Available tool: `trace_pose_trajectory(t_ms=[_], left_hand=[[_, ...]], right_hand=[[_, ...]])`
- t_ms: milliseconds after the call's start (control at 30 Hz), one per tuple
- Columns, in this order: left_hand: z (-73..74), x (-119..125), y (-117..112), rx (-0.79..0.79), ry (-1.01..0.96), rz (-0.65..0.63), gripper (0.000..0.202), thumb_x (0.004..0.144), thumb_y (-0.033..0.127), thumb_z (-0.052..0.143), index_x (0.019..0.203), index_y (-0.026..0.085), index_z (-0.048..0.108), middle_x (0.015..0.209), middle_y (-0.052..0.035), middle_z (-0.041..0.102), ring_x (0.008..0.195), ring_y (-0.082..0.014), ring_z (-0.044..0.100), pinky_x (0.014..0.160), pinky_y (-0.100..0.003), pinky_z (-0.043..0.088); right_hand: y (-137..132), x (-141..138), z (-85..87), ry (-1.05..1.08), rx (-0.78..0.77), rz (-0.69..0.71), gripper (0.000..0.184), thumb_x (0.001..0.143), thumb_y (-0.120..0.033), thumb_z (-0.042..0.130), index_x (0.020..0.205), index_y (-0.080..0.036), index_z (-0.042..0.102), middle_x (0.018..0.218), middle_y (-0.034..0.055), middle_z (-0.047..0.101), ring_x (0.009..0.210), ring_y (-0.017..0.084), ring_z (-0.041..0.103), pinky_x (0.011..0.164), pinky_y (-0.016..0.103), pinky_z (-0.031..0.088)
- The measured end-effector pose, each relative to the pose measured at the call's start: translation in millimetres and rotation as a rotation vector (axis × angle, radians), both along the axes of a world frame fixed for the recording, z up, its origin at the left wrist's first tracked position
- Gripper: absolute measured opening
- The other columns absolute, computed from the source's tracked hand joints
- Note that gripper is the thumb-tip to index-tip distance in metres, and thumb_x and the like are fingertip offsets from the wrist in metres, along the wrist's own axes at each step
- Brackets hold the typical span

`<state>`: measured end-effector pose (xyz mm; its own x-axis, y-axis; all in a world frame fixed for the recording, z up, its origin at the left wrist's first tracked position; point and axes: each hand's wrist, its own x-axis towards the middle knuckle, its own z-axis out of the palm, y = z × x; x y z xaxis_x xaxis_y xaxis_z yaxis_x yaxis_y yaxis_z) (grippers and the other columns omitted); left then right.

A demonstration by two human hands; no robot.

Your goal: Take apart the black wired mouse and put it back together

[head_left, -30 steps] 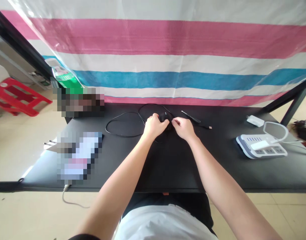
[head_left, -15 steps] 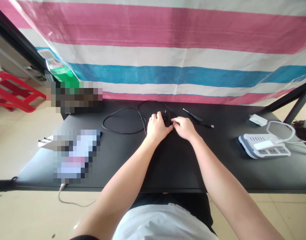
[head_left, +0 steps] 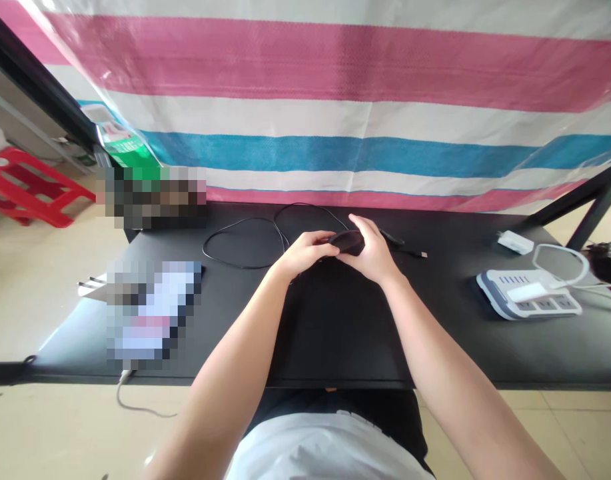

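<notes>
A black computer mouse (head_left: 348, 242) is held between my two hands over the middle of the dark tabletop. My left hand (head_left: 312, 252) grips its left side, thumb at the near edge and fingers behind. On the other side, my right hand (head_left: 369, 252) spans it with the thumb in front and the fingers reaching round the far edge. A thin black cable (head_left: 242, 267) lies in loops to the left. Its USB plug (head_left: 423, 255) rests right of my right hand. Just behind that hand is a screwdriver (head_left: 392, 237), partly covered by my fingers.
On the left lie a blurred phone (head_left: 155, 310) with a charging cable (head_left: 120, 393) and a white plug (head_left: 92, 285). A power strip (head_left: 530, 303) and a white adapter (head_left: 516, 243) sit at right. A striped sheet (head_left: 335, 67) hangs behind; a green-labelled bottle (head_left: 130, 153) stands back left.
The mouse has been turned and tilted between my hands. My right hand has opened wider and moved up round its right side, now covering part of the screwdriver.
</notes>
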<state>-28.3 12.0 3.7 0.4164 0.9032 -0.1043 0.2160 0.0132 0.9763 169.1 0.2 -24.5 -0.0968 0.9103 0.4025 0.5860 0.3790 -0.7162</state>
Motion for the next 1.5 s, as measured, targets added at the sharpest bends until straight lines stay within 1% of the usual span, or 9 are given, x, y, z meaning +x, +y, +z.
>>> trace_pose_trajectory(t_ms=[67, 200, 300, 400, 633, 800, 1100, 1367, 1500], left_hand=[[-1.0, -3, 2, -0.119, -0.082, -0.017, 0.035, 0.071, 0.034, 0.068, 0.101, 0.016, 0.072, 0.081, -0.0017, 0.071, 0.078, -0.0174, 0.066, 0.075, -0.029, 0.051], [-2.2, -6, 4, -0.296, -0.240, 0.045, 0.034, 0.074, 0.035, 0.066, 0.102, 0.014, 0.065, 0.077, -0.0052, 0.070, 0.073, -0.0198, 0.070, 0.066, -0.030, 0.055], [-1.7, -5, 4, -0.271, -0.255, 0.082, 0.038, 0.075, 0.034, 0.069, 0.106, 0.014, 0.062, 0.081, -0.0064, 0.070, 0.073, -0.0206, 0.072, 0.065, -0.031, 0.058], [-4.1, -4, 5, -0.172, -0.152, 0.077, 0.041, 0.071, 0.029, 0.076, 0.108, 0.014, 0.063, 0.084, -0.0047, 0.069, 0.076, -0.0179, 0.069, 0.067, -0.031, 0.059], [-7.8, 1, 1, 0.378, 0.351, 0.165, 0.040, 0.075, 0.023, 0.069, 0.115, 0.018, 0.065, 0.109, -0.0070, 0.073, 0.100, -0.0219, 0.068, 0.095, -0.038, 0.054], [1.6, 15, -17, 0.680, 0.813, 0.074, 0.069, 0.075, 0.031, 0.073, 0.138, 0.015, 0.051, 0.135, -0.0152, 0.062, 0.121, -0.0341, 0.059, 0.103, -0.048, 0.047], [2.9, 41, -39, 0.635, 1.102, 0.206, 0.042, 0.084, 0.018, 0.061, 0.123, 0.005, 0.051, 0.116, -0.0206, 0.064, 0.113, -0.0320, 0.061, 0.103, -0.043, 0.042], [-2.5, 39, -29, 0.495, 0.887, 0.232, 0.055, 0.080, 0.023, 0.066, 0.130, 0.010, 0.047, 0.126, -0.0181, 0.060, 0.115, -0.0310, 0.059, 0.097, -0.041, 0.048], [-4.4, 36, -25, 0.480, 0.775, 0.308, 0.056, 0.077, 0.025, 0.068, 0.129, 0.014, 0.049, 0.127, -0.0145, 0.061, 0.119, -0.0296, 0.057, 0.101, -0.041, 0.047]], right_hand=[[-1, 1, 3.6, 0.089, -0.106, 0.120, 0.076, 0.062, -0.040, 0.086, 0.131, -0.021, 0.060, 0.128, 0.0124, 0.066, 0.119, 0.032, 0.064, 0.109, 0.053, 0.049], [3, 1, 2.7, 0.309, -0.165, 0.071, 0.050, 0.072, -0.046, 0.076, 0.114, -0.020, 0.066, 0.114, 0.0102, 0.072, 0.098, 0.028, 0.071, 0.089, 0.048, 0.060], [9, 2, -3.0, 0.397, -0.212, 0.016, 0.050, 0.072, -0.049, 0.074, 0.112, -0.020, 0.066, 0.110, 0.0102, 0.072, 0.070, 0.022, 0.069, 0.061, 0.041, 0.061], [12, 2, -8.4, 0.425, -0.232, -0.008, 0.052, 0.074, -0.053, 0.071, 0.113, -0.019, 0.065, 0.105, 0.0103, 0.073, 0.058, 0.018, 0.064, 0.052, 0.038, 0.058], [5, -5, -7.2, 0.165, -0.029, -0.123, 0.045, 0.084, -0.051, 0.060, 0.114, -0.018, 0.069, 0.118, 0.0130, 0.074, 0.107, 0.030, 0.070, 0.096, 0.047, 0.057], [2, -9, -4.5, 0.126, -0.061, -0.157, 0.046, 0.083, -0.050, 0.061, 0.115, -0.018, 0.068, 0.114, 0.0129, 0.076, 0.104, 0.030, 0.073, 0.098, 0.048, 0.056], [-2, -14, 2.2, 0.010, -0.078, -0.130, 0.044, 0.092, -0.043, 0.044, 0.114, -0.016, 0.071, 0.109, 0.0129, 0.078, 0.100, 0.029, 0.074, 0.094, 0.043, 0.057], [2, -7, 0.8, 0.067, -0.041, -0.154, 0.050, 0.095, -0.050, 0.037, 0.112, -0.017, 0.070, 0.112, 0.0134, 0.077, 0.105, 0.028, 0.072, 0.094, 0.041, 0.055], [8, 5, -1.3, -0.021, 0.011, -0.361, 0.041, 0.088, -0.042, 0.048, 0.113, -0.015, 0.067, 0.104, 0.0159, 0.076, 0.094, 0.029, 0.069, 0.095, 0.047, 0.052]])
